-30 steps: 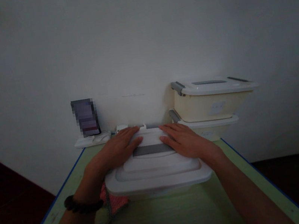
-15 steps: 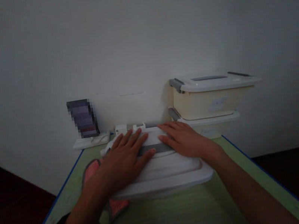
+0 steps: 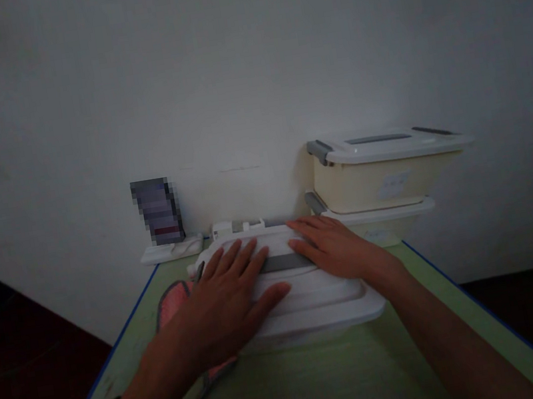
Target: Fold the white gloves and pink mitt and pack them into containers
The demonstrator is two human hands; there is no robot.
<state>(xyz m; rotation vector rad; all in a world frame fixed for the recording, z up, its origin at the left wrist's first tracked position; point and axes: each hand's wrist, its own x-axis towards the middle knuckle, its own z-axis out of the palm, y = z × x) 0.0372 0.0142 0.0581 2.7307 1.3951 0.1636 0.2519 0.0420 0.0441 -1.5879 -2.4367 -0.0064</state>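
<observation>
A white storage box lid (image 3: 315,318) with a grey handle strip (image 3: 286,262) lies in front of me on its box, most of which is hidden beneath it. My left hand (image 3: 231,293) lies over the left part of the lid, fingers spread and pointing away from me. On the lid's right side my right hand (image 3: 332,246) rests flat, with its fingertips near the far edge. Neither hand grasps anything. Partly under my left forearm is a pink cloth (image 3: 174,303) with a dark border.
Two lidded cream boxes stand stacked at the back right, the upper box (image 3: 370,184) on the lower box (image 3: 386,224). A blurred-out phone (image 3: 159,209) stands on a white base (image 3: 173,248) at the back left. The green table (image 3: 326,385) has blue edges and meets a wall.
My left hand has shifted slightly toward me over the lid. My right hand stays about where it was on the lid. The whole view has moved a little.
</observation>
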